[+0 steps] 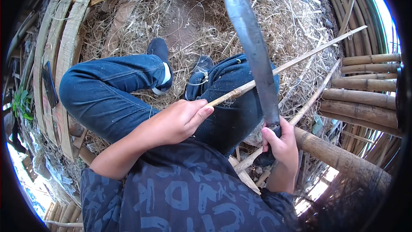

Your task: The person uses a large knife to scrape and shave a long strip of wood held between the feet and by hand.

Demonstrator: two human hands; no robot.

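Observation:
My left hand (189,119) is closed around the near end of a long, thin bamboo strip (304,56). The strip slants up to the right across my right thigh. In my right hand (281,144) is the dark handle of a machete (253,43). Its broad, worn metal blade points up and away from me, crossing over the strip just beyond my left hand. Whether the edge touches the strip I cannot tell. My legs in blue jeans (116,90) are bent beneath both hands.
Thin shavings (124,30) litter the ground around my shoes. At the left stands a slatted wooden pallet (64,43) with a dark phone (49,84) on it. Bamboo poles (360,99) are stacked at the right, and a thick bamboo pole (339,154) lies beside my right arm.

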